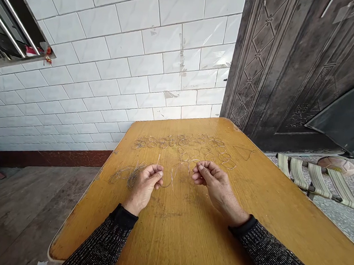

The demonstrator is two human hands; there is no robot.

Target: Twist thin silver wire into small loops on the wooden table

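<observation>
Both hands hover over a wooden table [169, 230], each pinching thin wire. My left hand [145, 185] has thumb and fingertips closed on a wire whose end sticks up above the fingers. In my right hand [214, 184] a thin wire [194, 161] is held between thumb and forefinger, and it arcs towards the left. Fine strands hang in the gap between the hands; whether both hold the same piece I cannot tell. A bundle of loose wire [133, 174] lies beside and partly behind my left hand. Further back, several small wire loops [184, 140] lie in rows.
A bent wire [244, 152] lies apart at the right of the table. Behind the table rises a white tiled wall [121, 62], with a dark carved door [279, 75] to its right. A strapped folding stool [317, 178] stands on the floor at the right.
</observation>
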